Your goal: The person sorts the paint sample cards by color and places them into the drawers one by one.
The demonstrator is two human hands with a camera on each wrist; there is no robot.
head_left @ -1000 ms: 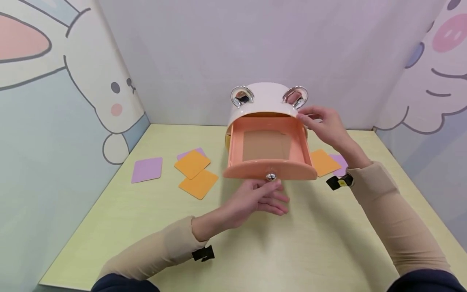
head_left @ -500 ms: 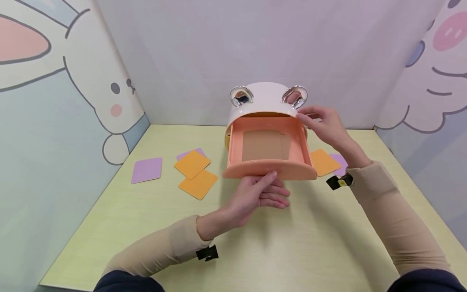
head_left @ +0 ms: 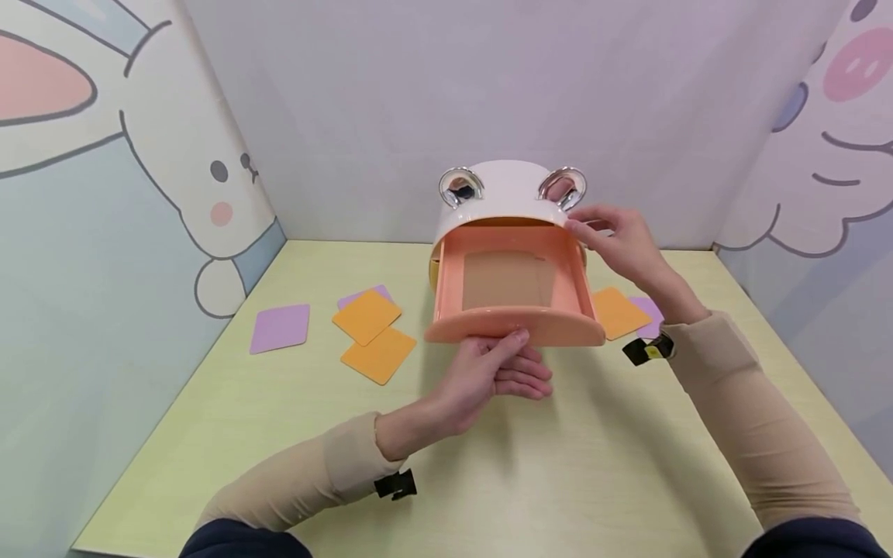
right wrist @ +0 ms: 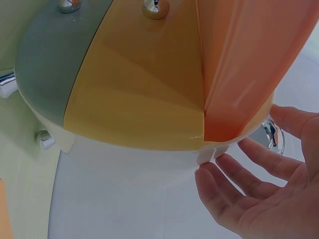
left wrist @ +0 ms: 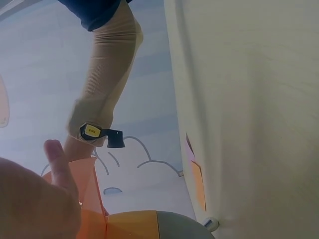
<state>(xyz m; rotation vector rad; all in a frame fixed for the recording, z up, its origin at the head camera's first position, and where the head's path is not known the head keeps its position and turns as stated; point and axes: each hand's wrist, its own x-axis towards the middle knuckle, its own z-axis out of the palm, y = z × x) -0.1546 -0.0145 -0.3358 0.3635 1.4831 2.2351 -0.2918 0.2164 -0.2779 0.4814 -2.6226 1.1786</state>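
A small white-shelled cabinet [head_left: 512, 186] with two silver ring ears stands at the back of the table. Its top peach drawer [head_left: 446, 328] is pulled out, with a brown rectangle on its floor. My left hand [head_left: 477, 380] is below the drawer front, thumb laid over the place of its silver knob, the other fingers extended. The knob is hidden. My right hand [head_left: 617, 236] touches the cabinet's right side, thumb at the front rim, fingertips on the white shell. Lower down, a yellow drawer [right wrist: 139, 89] and a grey-green drawer [right wrist: 55, 64] sit in the cabinet.
Left of the cabinet lie two overlapping orange cards [head_left: 366, 316], a purple card partly under one, and a separate purple card [head_left: 281, 328]. To its right, another orange card [head_left: 617, 312] overlaps a purple card [head_left: 649, 310]. A pale wall [head_left: 391, 93] rises behind the table.
My left hand has moved slightly up, and its thumb now covers the silver knob that showed a second ago. The drawer and my right hand look unmoved.
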